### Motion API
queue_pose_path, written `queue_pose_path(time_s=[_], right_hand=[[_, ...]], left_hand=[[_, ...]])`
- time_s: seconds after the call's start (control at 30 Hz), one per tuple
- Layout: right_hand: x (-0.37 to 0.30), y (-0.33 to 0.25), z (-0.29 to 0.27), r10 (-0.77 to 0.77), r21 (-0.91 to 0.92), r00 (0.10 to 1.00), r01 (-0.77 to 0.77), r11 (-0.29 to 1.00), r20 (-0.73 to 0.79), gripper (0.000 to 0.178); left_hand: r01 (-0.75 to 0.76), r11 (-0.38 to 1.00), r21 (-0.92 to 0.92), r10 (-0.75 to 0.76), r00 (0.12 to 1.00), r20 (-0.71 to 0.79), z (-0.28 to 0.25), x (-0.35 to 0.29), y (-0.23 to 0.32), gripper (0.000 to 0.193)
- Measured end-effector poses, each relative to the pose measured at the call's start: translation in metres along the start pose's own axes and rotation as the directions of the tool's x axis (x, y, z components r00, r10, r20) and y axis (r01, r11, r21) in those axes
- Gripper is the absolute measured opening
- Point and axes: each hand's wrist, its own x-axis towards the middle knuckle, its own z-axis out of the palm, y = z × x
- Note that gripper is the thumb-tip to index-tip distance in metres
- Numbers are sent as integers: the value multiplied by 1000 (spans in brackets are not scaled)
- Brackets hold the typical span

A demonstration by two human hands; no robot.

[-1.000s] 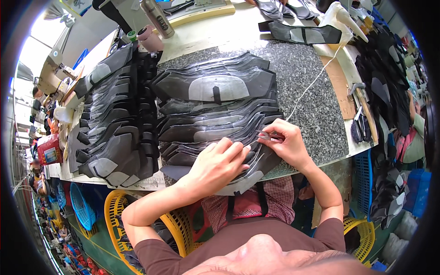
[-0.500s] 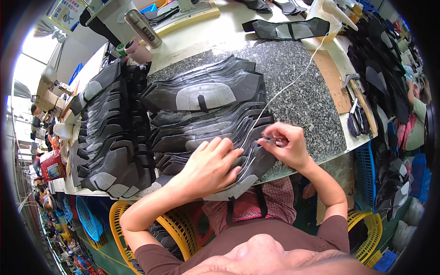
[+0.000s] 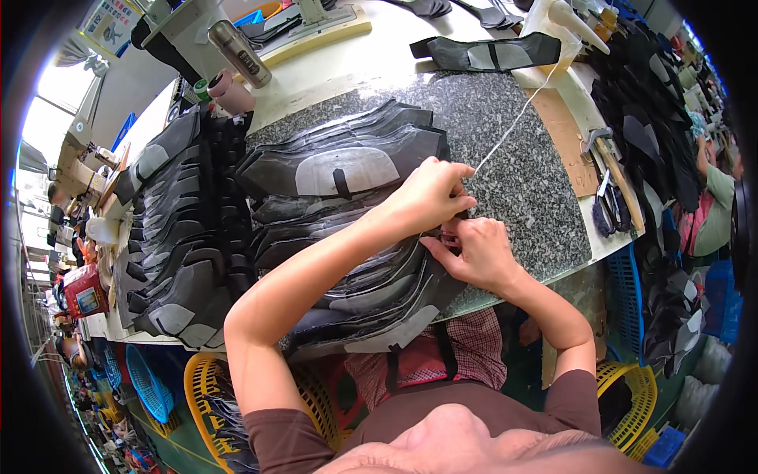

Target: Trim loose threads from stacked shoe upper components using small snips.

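A row of overlapping dark panels [image 3: 379,296] with light grey patches, perhaps shoe uppers, lies in front of me. My left hand [image 3: 433,193] is at the row's right end, its fingers pinched together. A white thread [image 3: 513,126] runs taut from the far right into those fingers. Just below and to the right, my right hand [image 3: 480,254] is closed at the panels' right edges. Something small shows between its thumb and fingers, too hidden to name. Beyond my left forearm, a panel with a pale oval patch [image 3: 347,170] lies on top of the stack.
A second row of panels [image 3: 181,237] stands at the left. The panels in front rest on a speckled stone slab [image 3: 521,213]. Scissors [image 3: 606,207] and a hammer [image 3: 616,174] lie at its right. A steel flask [image 3: 239,54] and pink cup [image 3: 230,93] stand far left; yellow baskets [image 3: 207,395] flank me.
My left hand has moved from the near panels up and right onto the thread. My right hand has shifted slightly down. The thread's lower part no longer trails across the near panels.
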Motion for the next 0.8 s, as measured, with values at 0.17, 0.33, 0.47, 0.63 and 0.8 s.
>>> queue_pose_path(time_s=[0.17, 0.33, 0.47, 0.63, 0.8], right_hand=[[3, 5, 3, -56, -100, 998, 53, 994, -27, 46], [-16, 5, -27, -155, 97, 982, 166, 981, -106, 32], [-16, 1, -43, -333, 67, 773, 434, 898, -540, 26], [-40, -12, -37, -487, 623, 851, 276, 732, 195, 45], [-57, -39, -9, -378, 760, 796, -150, 633, 472, 22]], left_hand=[[220, 903, -370, -203, 976, 84, -24, -1, 17, 30], [183, 887, -424, -210, 978, -17, -38, -36, 43, 14], [-63, 934, -352, 86, 995, 50, -33, -97, 68, 4], [103, 899, -426, 21, 961, 277, -51, -183, 84, 8], [222, 895, -387, -126, 958, 257, -73, -235, 76, 10]])
